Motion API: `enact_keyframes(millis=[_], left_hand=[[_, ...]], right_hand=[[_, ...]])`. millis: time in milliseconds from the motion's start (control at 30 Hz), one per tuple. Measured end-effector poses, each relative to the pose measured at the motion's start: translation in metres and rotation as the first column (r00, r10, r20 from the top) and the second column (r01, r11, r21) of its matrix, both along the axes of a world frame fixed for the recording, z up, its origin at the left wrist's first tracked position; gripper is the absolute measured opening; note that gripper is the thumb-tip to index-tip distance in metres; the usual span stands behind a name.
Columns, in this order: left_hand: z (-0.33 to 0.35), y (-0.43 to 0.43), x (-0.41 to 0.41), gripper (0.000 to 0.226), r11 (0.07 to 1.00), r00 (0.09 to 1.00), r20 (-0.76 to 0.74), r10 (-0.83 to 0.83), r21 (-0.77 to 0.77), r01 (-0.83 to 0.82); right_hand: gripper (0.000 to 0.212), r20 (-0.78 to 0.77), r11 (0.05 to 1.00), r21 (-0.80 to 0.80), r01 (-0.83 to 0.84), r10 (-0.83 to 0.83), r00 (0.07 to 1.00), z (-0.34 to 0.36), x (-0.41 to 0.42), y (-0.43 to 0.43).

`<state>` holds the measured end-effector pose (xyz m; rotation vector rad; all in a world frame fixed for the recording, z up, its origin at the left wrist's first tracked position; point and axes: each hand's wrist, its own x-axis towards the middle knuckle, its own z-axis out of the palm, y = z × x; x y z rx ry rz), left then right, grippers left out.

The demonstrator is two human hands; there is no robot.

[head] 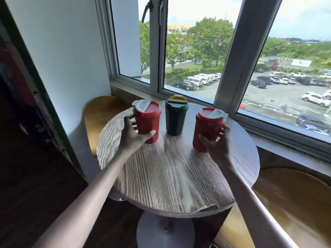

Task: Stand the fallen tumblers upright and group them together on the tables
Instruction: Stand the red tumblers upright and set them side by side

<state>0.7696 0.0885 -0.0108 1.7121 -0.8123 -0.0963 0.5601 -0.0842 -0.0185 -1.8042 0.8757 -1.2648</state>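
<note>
The round wooden counter [172,176] stands under both hands, by a window, and it carries three tumblers, all upright now. So the standing-up step looks finished, and I judge that the grouping step is in hand.

The left hand [131,134] is wrapped around the lower part of the left red tumbler [147,120], with the thumb on the near side and the fingers behind. The right hand [217,140] holds the right red tumbler [207,128] in the same way, low on its body. Between the two hands, a little farther from the person, stands the dark green tumbler [176,117] with a yellow flap on its lid; no hand touches it.

Both red tumblers are apart from the green one (the gaps are clear on each side). The next move, I think, calls for sliding both red tumblers inward until they stand just beside the green one, keeping them vertical so that they do not tip.
</note>
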Motion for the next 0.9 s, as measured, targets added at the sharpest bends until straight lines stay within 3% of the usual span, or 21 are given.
enact_keyframes(millis=[133, 333, 533, 767, 900], left_hand=[[0.009, -0.02, -0.018, 0.081, 0.999, 0.998, 0.043, -0.034, 0.005, 0.034], [-0.002, -0.023, -0.024, 0.084, 0.999, 0.999, 0.016, -0.032, 0.005, 0.032], [-0.015, -0.019, -0.023, 0.081, 0.997, 0.997, 0.002, -0.075, -0.01, 0.075], [-0.023, -0.014, -0.019, 0.074, 0.979, 0.971, -0.126, -0.204, -0.054, 0.199], [-0.024, -0.013, -0.021, 0.081, 0.993, 0.993, -0.024, -0.113, 0.015, 0.114]], right_hand=[[0.086, -0.014, 1.0, 0.0, -0.025, 0.025, 1.0, 0.012, 0.019, 0.011], [0.074, -0.041, 0.996, -0.003, -0.09, 0.09, 0.995, 0.013, 0.026, 0.015], [0.073, 0.032, 0.98, 0.061, -0.189, 0.187, 0.982, -0.006, 0.027, 0.021], [0.09, -0.108, 0.961, 0.02, -0.277, 0.278, 0.955, -0.017, 0.014, 0.019], [0.094, -0.147, 0.968, 0.064, -0.243, 0.25, 0.957, -0.021, 0.017, 0.017]])
